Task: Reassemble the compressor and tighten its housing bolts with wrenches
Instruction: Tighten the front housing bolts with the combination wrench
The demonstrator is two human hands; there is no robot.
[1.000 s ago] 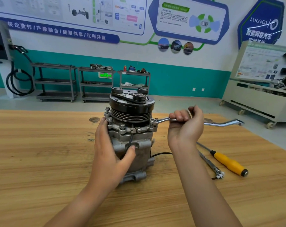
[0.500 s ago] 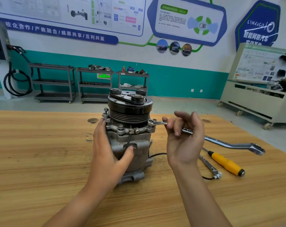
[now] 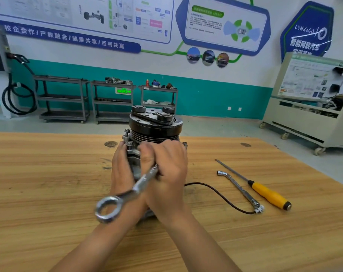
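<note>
The compressor (image 3: 155, 128) stands upright on the wooden bench, black pulley and clutch plate on top, grey housing with flange bolts (image 3: 129, 143) below. My left hand (image 3: 120, 169) wraps the housing's left side. My right hand (image 3: 166, 169) is closed around a silver ring wrench (image 3: 125, 195) in front of the housing. The wrench's free ring end points toward me and to the left, blurred. Its far end is hidden under my fingers, so I cannot tell which bolt it sits on.
A yellow-handled screwdriver (image 3: 269, 195) and a slim silver socket wrench (image 3: 239, 188) lie on the bench (image 3: 49, 193) to the right. A black wire (image 3: 215, 193) runs from the compressor toward them. Shelving carts and a training stand are beyond the bench.
My right hand has swung the wrench handle from the right side around the front of the compressor to point toward me and left. My left hand has kept its hold on the housing.
</note>
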